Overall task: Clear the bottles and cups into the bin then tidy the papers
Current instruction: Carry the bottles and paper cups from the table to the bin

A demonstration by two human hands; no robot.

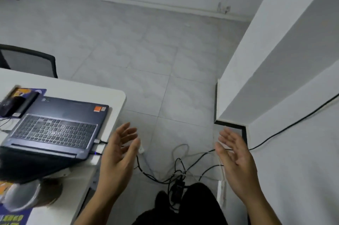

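Observation:
My left hand [120, 157] hangs in the air just off the right edge of the white desk [77, 87], fingers relaxed and holding nothing. My right hand [236, 158] is raised over the floor near the wall, palm turned inward, also empty. A clear plastic cup [23, 195] lies blurred at the desk's near left corner. Printed blue and orange papers [14, 215] lie under and beside it, and another printed sheet [25, 92] sits behind the laptop. No bin is in view.
An open dark laptop [55, 125] with plugged cables fills the desk's end, a black device [11, 105] behind it. Tangled cables and a power adapter [178, 186] cover the floor between my hands. A black mesh chair [27, 61] stands behind the desk; a white pillar [275, 59] rises at right.

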